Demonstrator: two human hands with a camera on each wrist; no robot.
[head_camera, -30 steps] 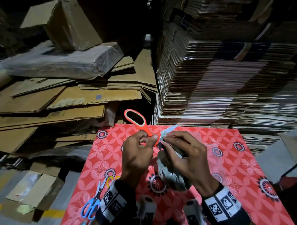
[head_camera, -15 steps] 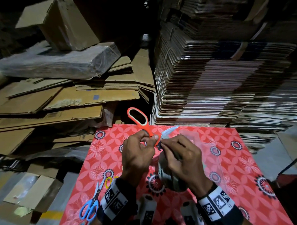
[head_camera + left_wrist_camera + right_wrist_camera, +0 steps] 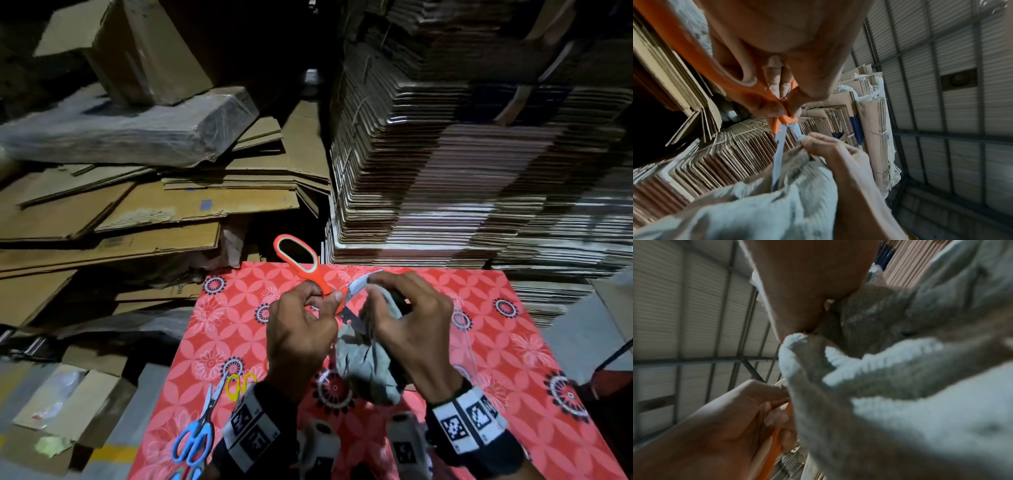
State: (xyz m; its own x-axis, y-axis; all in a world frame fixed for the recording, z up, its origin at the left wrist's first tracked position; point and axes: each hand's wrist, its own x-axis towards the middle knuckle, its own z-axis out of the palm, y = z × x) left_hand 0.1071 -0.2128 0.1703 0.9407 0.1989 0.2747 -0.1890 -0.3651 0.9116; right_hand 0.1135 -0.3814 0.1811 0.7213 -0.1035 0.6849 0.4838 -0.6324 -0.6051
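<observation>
Two spare pairs of scissors lie at the near left of the red flowered surface (image 3: 496,342): blue-handled scissors (image 3: 191,442) closest to the edge, and yellow-handled scissors (image 3: 239,385) just beyond, partly hidden by the wrist. Behind them, off the surface, loose cardboard sheets (image 3: 137,212) sprawl in a low heap under a plastic-wrapped bundle (image 3: 120,133).

Next comes the left grip (image 3: 298,332), raised above the middle of the surface. Its thumb and fingers are curled tight round the orange scissors (image 3: 301,260) just below the handle loops (one loop sticks up free, away from the person). The blades stand apart and point right.

Between and around them is the grey cloth (image 3: 366,370), held off the surface, its bulk hanging bunched under the right grip (image 3: 411,329). That grip's fingertips (image 3: 818,141) pinch a fold of the cloth against the upper blade, as the left wrist view shows plainly.

Farthest right, tied stacks of flattened cartons (image 3: 445,188) rise behind the surface.
</observation>
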